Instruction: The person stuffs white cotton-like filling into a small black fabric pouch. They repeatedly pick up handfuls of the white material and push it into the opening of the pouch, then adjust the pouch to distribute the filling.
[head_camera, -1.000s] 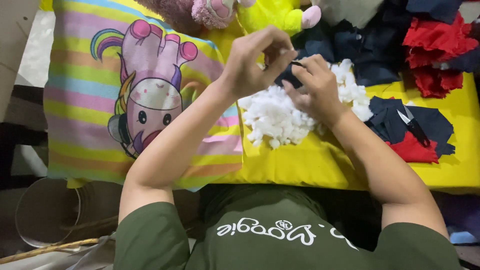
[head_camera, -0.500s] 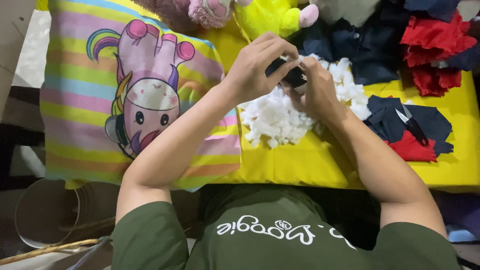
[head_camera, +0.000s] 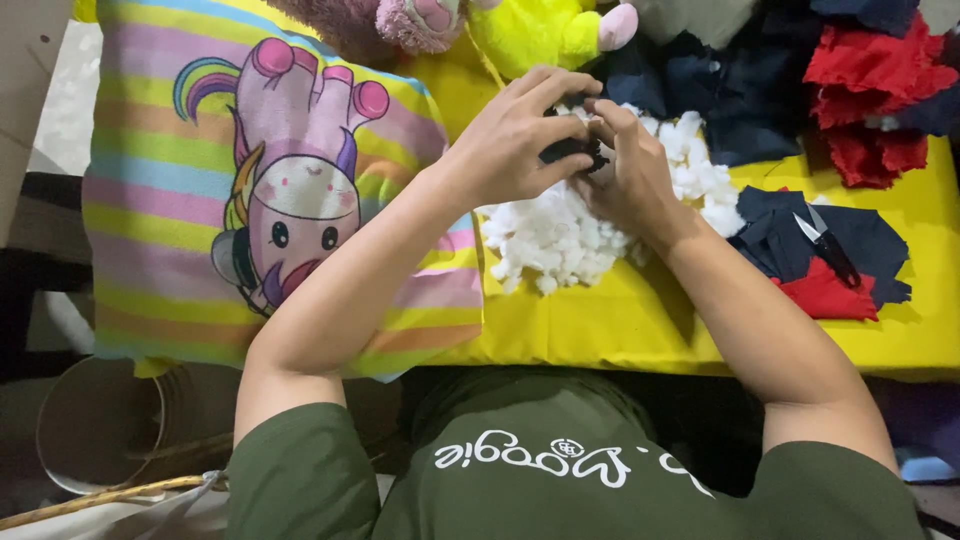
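Both hands grasp 1 small dark fabric piece (head_camera: 572, 152): left hand (head_camera: 520, 135) pinches its left end, right hand (head_camera: 628, 170) its right. White stuffing (head_camera: 560, 240) lies just beneath them; snips (head_camera: 826, 243) rest well right of the right hand.
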